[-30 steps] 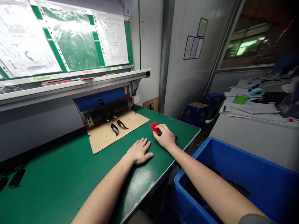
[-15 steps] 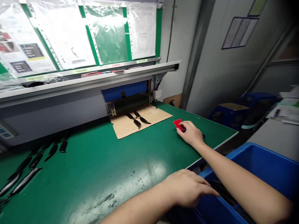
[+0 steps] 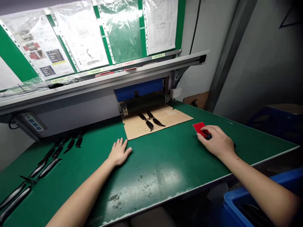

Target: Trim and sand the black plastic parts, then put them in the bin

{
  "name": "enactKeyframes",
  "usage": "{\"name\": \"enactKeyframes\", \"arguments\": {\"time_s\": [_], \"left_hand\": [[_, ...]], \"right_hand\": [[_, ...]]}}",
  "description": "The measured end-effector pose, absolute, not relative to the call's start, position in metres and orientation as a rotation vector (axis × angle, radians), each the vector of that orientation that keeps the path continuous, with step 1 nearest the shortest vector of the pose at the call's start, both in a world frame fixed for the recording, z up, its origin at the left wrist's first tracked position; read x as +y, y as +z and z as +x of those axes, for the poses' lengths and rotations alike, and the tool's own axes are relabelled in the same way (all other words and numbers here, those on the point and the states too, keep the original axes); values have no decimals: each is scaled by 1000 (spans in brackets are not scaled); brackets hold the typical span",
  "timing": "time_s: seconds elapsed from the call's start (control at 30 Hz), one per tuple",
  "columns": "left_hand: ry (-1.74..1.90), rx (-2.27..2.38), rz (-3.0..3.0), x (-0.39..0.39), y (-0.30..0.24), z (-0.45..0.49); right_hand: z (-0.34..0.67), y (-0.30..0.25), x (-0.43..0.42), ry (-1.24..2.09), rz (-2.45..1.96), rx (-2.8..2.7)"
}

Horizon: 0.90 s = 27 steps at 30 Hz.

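My left hand (image 3: 119, 152) lies flat and open on the green table mat (image 3: 165, 167), fingers stretched toward a cardboard sheet (image 3: 158, 121). Three small black curved parts (image 3: 149, 119) lie on that cardboard below a blue-topped machine opening (image 3: 139, 94). My right hand (image 3: 219, 142) rests on the mat at the right, fingers curled over a dark object whose red flat end (image 3: 200, 127) sticks out toward the cardboard.
Several long black curved parts (image 3: 42, 164) lie in a row along the mat's left side. A blue bin (image 3: 260, 201) stands below the table's right front edge. A shelf rail (image 3: 113, 80) and a board of sheeted papers (image 3: 82, 34) hang above.
My left hand left the blue bin's edge and now lies flat on the mat near the cardboard. The view swung left. My right hand kept its place on the red-ended object.
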<state>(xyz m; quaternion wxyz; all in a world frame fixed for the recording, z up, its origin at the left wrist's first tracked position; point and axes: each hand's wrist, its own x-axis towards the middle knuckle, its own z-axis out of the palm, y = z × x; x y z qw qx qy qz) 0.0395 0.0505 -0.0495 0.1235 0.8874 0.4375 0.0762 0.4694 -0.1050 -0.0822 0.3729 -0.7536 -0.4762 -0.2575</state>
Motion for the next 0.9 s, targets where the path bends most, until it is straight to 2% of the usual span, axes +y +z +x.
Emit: {"name": "enactKeyframes", "arguments": {"time_s": [0.13,0.27,0.37,0.43,0.5,0.57,0.63,0.7,0.83,0.9], "left_hand": [[50,904,2680,-43,-58,66],[148,705,2541,-146,-71,115],[308,238,2525,-186,-105,155],[284,-25,2537,-192,-134,177],[180,54,2480,-189,-158,191],[73,341,2339,-183,-169,196],[1,557,2211,-181,-163,191],[6,540,2201,-181,-142,181],[349,64,2393,-159,-79,152],[539,272,2553,-125,-54,144]], "right_hand": [[467,-83,-106,-637,-1924,-1202],[465,-82,-106,-639,-1905,-1201],[462,-81,-107,-654,-1891,-1227],[462,-81,-108,-664,-1887,-1249],[461,-81,-108,-669,-1887,-1268],[461,-81,-108,-668,-1886,-1287],[461,-82,-107,-665,-1883,-1304],[461,-82,-106,-662,-1878,-1315],[462,-83,-106,-657,-1879,-1323],[463,-84,-107,-652,-1889,-1324]]}}
